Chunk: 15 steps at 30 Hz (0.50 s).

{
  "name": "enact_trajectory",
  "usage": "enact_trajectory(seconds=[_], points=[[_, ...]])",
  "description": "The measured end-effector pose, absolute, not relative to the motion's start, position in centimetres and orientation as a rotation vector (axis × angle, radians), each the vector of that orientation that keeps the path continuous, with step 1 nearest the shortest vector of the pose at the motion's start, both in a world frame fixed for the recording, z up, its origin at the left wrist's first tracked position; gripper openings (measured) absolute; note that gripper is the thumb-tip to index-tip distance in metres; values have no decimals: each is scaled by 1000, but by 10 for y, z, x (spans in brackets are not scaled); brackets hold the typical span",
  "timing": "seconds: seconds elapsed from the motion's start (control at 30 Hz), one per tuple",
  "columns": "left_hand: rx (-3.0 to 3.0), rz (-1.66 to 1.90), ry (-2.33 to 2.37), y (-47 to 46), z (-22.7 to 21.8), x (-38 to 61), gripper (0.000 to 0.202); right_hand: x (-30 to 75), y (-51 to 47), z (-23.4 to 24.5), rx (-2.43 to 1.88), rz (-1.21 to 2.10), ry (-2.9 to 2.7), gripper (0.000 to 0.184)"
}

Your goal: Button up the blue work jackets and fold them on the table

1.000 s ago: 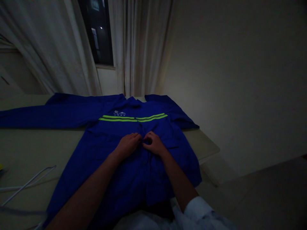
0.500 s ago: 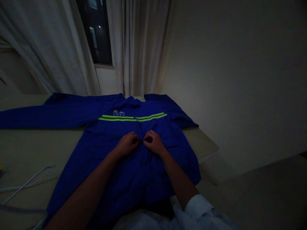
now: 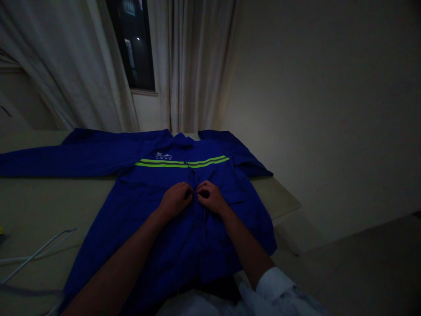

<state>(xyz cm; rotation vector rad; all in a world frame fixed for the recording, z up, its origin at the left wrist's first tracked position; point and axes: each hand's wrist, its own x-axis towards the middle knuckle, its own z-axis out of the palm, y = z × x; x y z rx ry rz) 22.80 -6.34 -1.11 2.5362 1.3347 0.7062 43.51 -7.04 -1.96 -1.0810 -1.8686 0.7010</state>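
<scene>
A blue work jacket (image 3: 141,184) lies spread front side up, its collar pointing away from me. Yellow-green striped tape (image 3: 161,163) crosses its chest below a small white logo (image 3: 163,156). Along the front opening, around mid-chest, my left hand (image 3: 178,197) pinches the jacket's edge between thumb and fingers. Close beside it, almost touching, my right hand (image 3: 210,196) pinches the other side of the opening. Whatever sits right between the fingertips is too small and dark to make out. A button shows at the stripe, above both hands.
The jacket rests on a pale table (image 3: 46,202), whose right corner ends near the wall (image 3: 322,109). White cables (image 3: 36,252) lie at the left, with a yellow object (image 3: 1,230) at the frame's edge. Behind hang curtains (image 3: 197,66) beside a dark window (image 3: 133,48).
Both hands stay at the same place on the front opening, with only slight finger movement. The jacket lies as before; the view has shifted a little.
</scene>
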Motion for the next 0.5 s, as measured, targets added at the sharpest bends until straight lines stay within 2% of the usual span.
enact_trajectory(seconds=[0.17,0.5], points=[[2550,685,1326,-65,-6,228,9,435,-68,-22,-1091,673,-1823,4],[2493,688,1292,-67,-4,228,16,435,-67,-21,-1111,681,-1825,6]])
